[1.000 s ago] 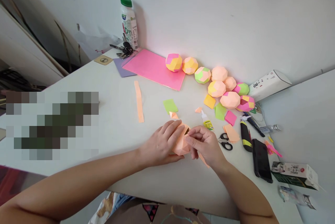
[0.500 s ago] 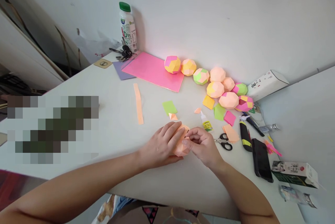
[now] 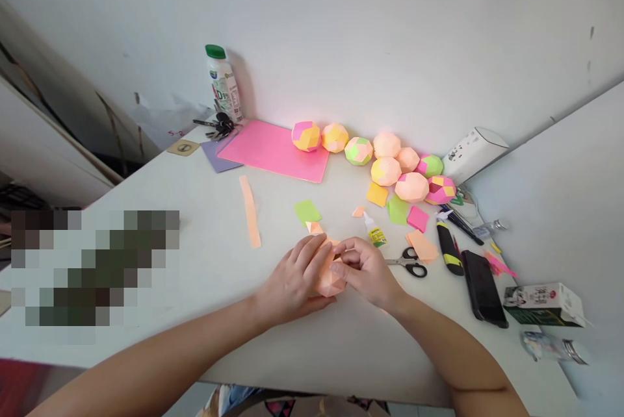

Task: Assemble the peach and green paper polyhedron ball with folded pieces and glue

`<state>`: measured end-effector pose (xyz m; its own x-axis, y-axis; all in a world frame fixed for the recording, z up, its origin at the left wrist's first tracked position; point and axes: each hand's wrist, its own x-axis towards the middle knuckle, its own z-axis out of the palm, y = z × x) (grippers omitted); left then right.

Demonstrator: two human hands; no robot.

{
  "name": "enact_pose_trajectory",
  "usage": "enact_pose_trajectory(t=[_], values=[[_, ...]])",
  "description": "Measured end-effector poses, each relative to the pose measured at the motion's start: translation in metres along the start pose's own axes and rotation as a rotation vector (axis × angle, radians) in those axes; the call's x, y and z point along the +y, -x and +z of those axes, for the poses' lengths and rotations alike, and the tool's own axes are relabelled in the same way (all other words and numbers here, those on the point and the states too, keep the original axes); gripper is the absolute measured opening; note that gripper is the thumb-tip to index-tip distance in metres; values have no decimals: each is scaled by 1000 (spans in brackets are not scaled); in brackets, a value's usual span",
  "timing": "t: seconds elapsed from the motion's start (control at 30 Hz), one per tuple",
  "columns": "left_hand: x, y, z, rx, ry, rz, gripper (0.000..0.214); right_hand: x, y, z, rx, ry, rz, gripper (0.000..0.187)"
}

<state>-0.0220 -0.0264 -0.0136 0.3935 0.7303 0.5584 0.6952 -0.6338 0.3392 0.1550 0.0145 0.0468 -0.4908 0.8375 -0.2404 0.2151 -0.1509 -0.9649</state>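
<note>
A peach folded paper ball (image 3: 329,279) rests on the white table (image 3: 195,209) between both my hands. My left hand (image 3: 295,277) cups its left side with curled fingers. From the right, my right hand (image 3: 368,269) pinches the ball's upper edge with thumb and fingers pressed together. A small glue bottle (image 3: 373,232) lies just beyond my right hand, and black-handled scissors (image 3: 408,265) lie to its right.
Several finished paper balls (image 3: 390,167) line the wall beside a pink sheet (image 3: 273,149). A peach strip (image 3: 250,211), coloured paper squares (image 3: 307,212), a phone (image 3: 481,287), a marker (image 3: 447,247), a carton (image 3: 543,305), a green-capped bottle (image 3: 223,84) and keys (image 3: 214,126) lie around.
The camera has tilted up, so everything sits lower in view. My right fingers have closed further over the ball's top edge; my left hand stays cupped on it.
</note>
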Motion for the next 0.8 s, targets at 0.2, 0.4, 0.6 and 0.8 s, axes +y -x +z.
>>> enact_pose_trajectory(t=[0.2,0.4,0.6,0.8], values=[[-1,1,3,15,-7,-7,89,-2,0,-5,-82,39,49,35],[0,1,4,35,8,3,85,4,1,-6,-54,36,-3,24],[-4,5,7,34,72,-18,85,-3,-3,-17,53,87,-191,31],[-11,8,14,40,175,-107,84,10,-20,-46,339,231,-338,30]])
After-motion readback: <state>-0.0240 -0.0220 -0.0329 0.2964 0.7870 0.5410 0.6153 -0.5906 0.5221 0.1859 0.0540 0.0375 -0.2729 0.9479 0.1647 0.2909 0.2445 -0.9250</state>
